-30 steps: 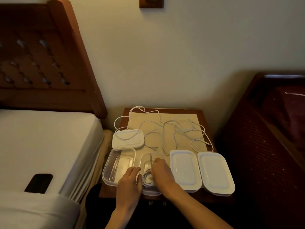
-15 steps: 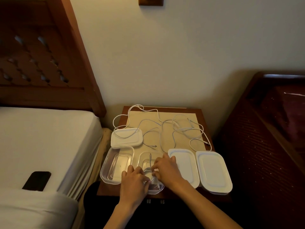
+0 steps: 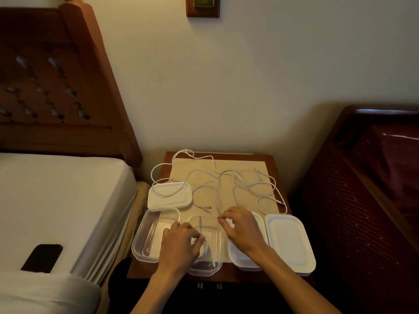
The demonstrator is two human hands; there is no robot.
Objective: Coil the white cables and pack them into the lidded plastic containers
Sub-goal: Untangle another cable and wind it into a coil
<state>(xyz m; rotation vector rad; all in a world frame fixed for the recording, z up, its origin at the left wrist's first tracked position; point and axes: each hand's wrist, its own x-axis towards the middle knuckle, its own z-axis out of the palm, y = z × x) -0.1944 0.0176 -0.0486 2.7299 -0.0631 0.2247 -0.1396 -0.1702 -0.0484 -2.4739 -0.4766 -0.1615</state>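
Observation:
Several white cables (image 3: 249, 184) lie tangled on the tan mat of a wooden nightstand (image 3: 275, 162). An open clear container (image 3: 216, 267) sits at the front middle with a coiled white cable (image 3: 205, 247) inside it. My left hand (image 3: 181, 243) grips that coil, fingers curled over it. My right hand (image 3: 243, 226) hovers just right of the container, over a lidded container (image 3: 240, 260). Its fingertips pinch a cable strand that runs back toward the tangle. One plug end (image 3: 200, 221) sticks up in the middle container.
A second open clear container (image 3: 145, 239) stands at the front left, with a loose white lid (image 3: 170, 198) behind it under a cable loop. Another lidded container (image 3: 291, 242) is at the front right. A bed with a dark phone (image 3: 43, 257) lies left; dark wooden furniture stands right.
My right hand has lifted off the coil and moved right and back, now pinching a strand. My left hand has closed over the coil in the middle container.

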